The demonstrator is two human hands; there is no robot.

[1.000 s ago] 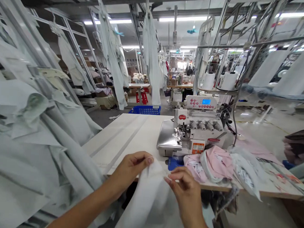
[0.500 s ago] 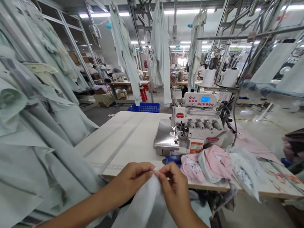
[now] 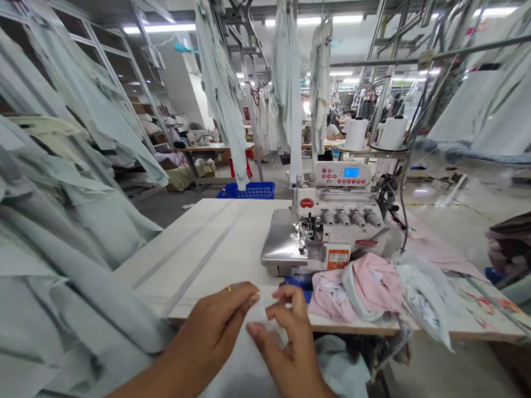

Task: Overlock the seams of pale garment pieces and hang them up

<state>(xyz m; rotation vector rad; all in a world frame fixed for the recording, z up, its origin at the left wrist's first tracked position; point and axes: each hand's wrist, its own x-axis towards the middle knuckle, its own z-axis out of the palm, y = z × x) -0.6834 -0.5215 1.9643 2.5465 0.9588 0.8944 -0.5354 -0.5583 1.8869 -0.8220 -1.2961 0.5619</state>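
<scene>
A thin white fabric piece (image 3: pixel 246 361) hangs from the table's front edge down toward my lap, and its upper edge is partly hidden by my hands. My left hand (image 3: pixel 213 319) pinches that edge between thumb and fingertips. My right hand (image 3: pixel 286 345) is spread open just beside it, with its fingers apart over the cloth. Beyond both hands stands an overlock sewing machine (image 3: pixel 329 230), its presser foot and steel plate facing me. Pink fabric pieces (image 3: pixel 367 289) lie to the right of my right hand.
A pale green garment heap (image 3: pixel 58 261) crowds the left, and similar garments (image 3: pixel 221 87) hang from overhead rails. The white work table (image 3: pixel 203 249) runs left of the machine. Thread cones (image 3: pixel 392 134) stand behind it, and a blue crate (image 3: pixel 248 190) sits beyond the table.
My right hand has let go of the white fabric and its fingers have spread apart. Both hands have dropped slightly, and the view has turned a little left.
</scene>
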